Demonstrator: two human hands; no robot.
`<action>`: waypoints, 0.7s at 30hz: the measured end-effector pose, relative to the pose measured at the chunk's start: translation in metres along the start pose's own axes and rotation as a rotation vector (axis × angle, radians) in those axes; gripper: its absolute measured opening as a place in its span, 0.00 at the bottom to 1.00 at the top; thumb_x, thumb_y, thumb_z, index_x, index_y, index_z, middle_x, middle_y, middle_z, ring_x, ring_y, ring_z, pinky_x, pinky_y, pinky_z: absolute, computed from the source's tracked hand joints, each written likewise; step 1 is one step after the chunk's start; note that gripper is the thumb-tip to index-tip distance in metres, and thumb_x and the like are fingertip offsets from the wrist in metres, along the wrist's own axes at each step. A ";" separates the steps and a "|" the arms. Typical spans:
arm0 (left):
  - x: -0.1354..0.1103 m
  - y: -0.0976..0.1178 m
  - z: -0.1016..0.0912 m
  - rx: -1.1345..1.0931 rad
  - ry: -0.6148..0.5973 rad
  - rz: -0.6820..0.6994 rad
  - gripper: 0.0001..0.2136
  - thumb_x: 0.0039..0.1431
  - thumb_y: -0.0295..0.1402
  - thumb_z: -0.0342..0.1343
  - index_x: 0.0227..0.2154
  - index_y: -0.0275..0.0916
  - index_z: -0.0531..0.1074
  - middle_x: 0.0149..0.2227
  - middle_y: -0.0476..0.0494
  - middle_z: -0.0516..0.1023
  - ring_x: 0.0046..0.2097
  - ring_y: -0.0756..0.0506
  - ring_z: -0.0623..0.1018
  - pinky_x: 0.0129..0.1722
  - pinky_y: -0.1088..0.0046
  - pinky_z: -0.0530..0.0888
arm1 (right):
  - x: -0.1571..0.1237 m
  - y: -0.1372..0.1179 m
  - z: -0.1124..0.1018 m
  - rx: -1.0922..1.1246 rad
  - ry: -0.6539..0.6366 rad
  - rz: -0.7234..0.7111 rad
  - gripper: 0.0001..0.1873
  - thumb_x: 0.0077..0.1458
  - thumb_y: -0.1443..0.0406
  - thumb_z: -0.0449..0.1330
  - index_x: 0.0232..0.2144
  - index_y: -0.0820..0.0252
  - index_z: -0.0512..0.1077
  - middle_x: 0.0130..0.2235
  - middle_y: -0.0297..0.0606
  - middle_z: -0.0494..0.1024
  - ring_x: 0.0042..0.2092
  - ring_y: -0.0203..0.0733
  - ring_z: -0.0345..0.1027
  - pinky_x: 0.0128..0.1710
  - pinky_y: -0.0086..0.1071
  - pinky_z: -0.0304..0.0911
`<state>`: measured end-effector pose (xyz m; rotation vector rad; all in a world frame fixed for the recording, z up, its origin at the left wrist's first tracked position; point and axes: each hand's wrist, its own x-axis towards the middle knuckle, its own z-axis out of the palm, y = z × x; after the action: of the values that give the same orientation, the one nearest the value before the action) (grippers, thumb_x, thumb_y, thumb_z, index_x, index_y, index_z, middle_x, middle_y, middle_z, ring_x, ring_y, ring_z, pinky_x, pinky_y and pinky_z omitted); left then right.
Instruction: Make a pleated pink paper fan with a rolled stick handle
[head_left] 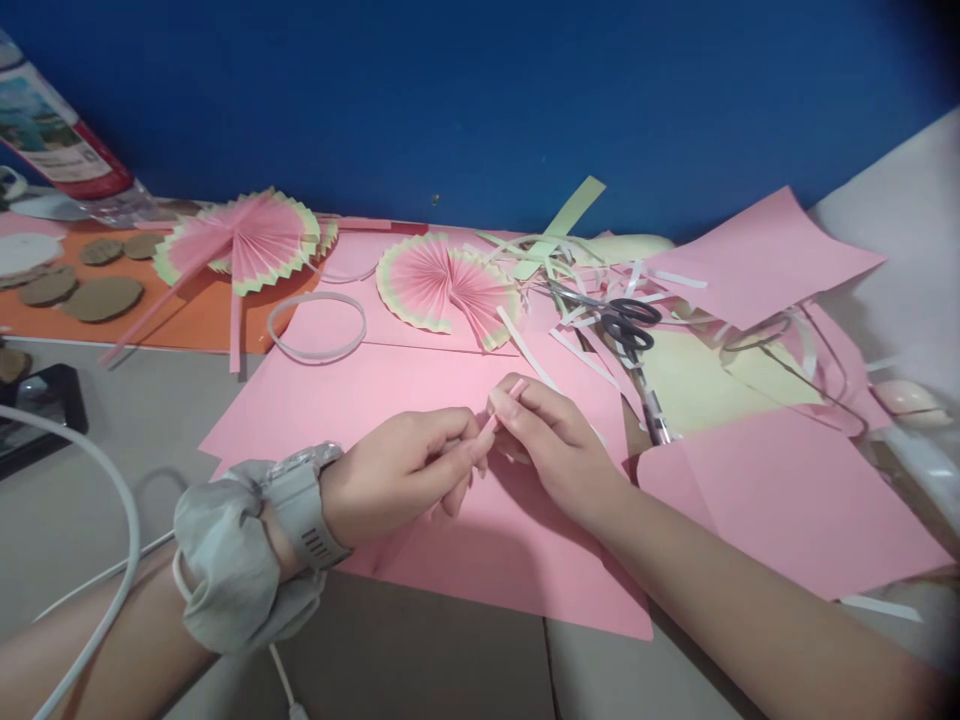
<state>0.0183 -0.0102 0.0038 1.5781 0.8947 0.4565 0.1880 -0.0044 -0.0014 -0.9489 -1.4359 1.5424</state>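
Note:
Between my two hands is a narrow pink paper strip, folded or rolled into a thin stick. My left hand pinches its lower end between thumb and fingers. Closed on the upper part is my right hand, with the tip poking out past the thumb. Both hands are over a large pink paper sheet. Just beyond them lies a pleated paper fan, pink with a yellow-green edge. Farther left, another pleated fan has two pink strips hanging from it.
Black-handled scissors lie among paper scraps at the back right. More pink sheets spread to the right. A ring, cardboard discs and a bottle are at the left. A white cable crosses my left forearm.

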 end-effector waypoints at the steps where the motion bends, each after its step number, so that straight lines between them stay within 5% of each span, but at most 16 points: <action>1: 0.000 0.000 0.000 0.004 -0.001 0.000 0.16 0.67 0.41 0.40 0.26 0.40 0.61 0.17 0.54 0.71 0.25 0.51 0.73 0.37 0.71 0.71 | 0.000 0.000 0.000 -0.028 0.006 -0.012 0.16 0.61 0.59 0.53 0.23 0.58 0.60 0.24 0.27 0.60 0.22 0.29 0.52 0.24 0.27 0.57; 9: 0.000 0.000 -0.001 0.049 -0.009 0.018 0.15 0.67 0.39 0.41 0.25 0.40 0.61 0.18 0.54 0.72 0.26 0.51 0.74 0.39 0.72 0.70 | 0.000 0.003 -0.003 -0.072 -0.007 -0.014 0.17 0.63 0.59 0.51 0.23 0.58 0.60 0.23 0.27 0.61 0.22 0.29 0.52 0.23 0.28 0.52; 14: -0.001 0.001 -0.001 0.015 -0.005 -0.034 0.12 0.66 0.37 0.45 0.28 0.39 0.65 0.16 0.56 0.70 0.21 0.53 0.70 0.28 0.77 0.68 | 0.001 0.005 -0.007 -0.157 0.101 -0.018 0.18 0.63 0.59 0.50 0.22 0.58 0.58 0.21 0.26 0.56 0.23 0.30 0.50 0.25 0.28 0.51; 21: 0.000 0.001 -0.001 -0.025 0.021 0.012 0.17 0.66 0.42 0.42 0.26 0.38 0.64 0.15 0.54 0.70 0.23 0.52 0.72 0.34 0.75 0.70 | -0.002 0.000 -0.002 -0.198 -0.002 -0.059 0.17 0.64 0.60 0.50 0.24 0.59 0.61 0.24 0.27 0.61 0.25 0.29 0.56 0.27 0.27 0.54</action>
<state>0.0178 -0.0092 0.0053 1.5591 0.8931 0.4913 0.1903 -0.0054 -0.0018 -1.0111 -1.6258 1.3768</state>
